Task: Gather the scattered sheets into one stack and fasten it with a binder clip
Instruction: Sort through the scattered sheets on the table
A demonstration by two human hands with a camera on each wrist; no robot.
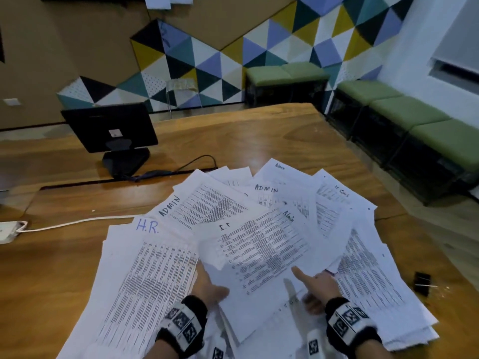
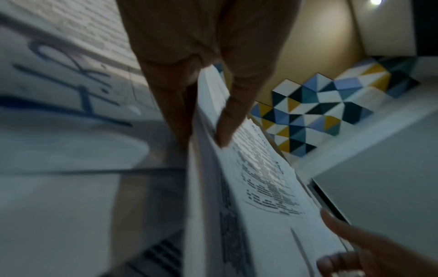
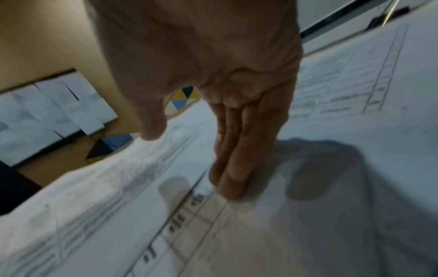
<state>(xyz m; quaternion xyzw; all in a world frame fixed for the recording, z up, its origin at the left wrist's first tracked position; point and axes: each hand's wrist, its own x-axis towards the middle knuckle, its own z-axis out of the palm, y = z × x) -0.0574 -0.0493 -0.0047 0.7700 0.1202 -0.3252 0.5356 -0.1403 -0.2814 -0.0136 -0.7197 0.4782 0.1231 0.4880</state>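
The sheets are thin matt white paper, printed in black, on a glossy varnished wood table. The binder clip looks black metal with thin bright wire handles — the benches wear matt green cloth.

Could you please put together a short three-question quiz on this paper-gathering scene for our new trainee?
1. True or false: the binder clip is already fastened onto the sheets.
2. Which handwritten label tops the sheaf that the left hand holds between thumb and fingers? A) H.R. B) I.T. C) Admin
3. Fill in: the right hand has its fingers ____ (curled or straight) against the paper.

Key
1. False: it lies on the wooden table, to the right of the papers.
2. B
3. Straight; the right wrist view shows them flat on a sheet, with no grip.
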